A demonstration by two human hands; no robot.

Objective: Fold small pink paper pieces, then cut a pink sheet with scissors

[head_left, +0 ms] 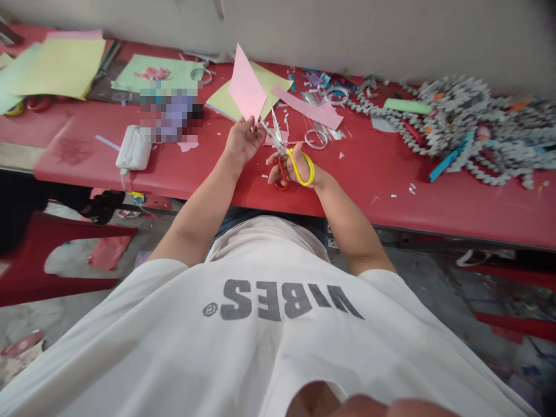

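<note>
My left hand [245,141] pinches the lower corner of a pink sheet of paper [247,87], which stands up from the fingers. In my right hand [299,165] is a pair of scissors [299,168] with one yellow and one red handle loop. The blades are spread apart, their tips close to the fingers of my left hand and the paper's lower corner. Behind the pink sheet, yellow paper [275,80] lies on the red table [369,185]. A pink paper strip [310,108] rests to the right of it.
Tape rings [316,138] and thin clear sticks lie right of the hands. A heap of grey scalloped strips [456,119] covers the table's right side. Leftward are a white power bank [134,147] with a cable, green paper [156,72] and large yellow sheets [61,66]. A red stool [30,255] stands lower left.
</note>
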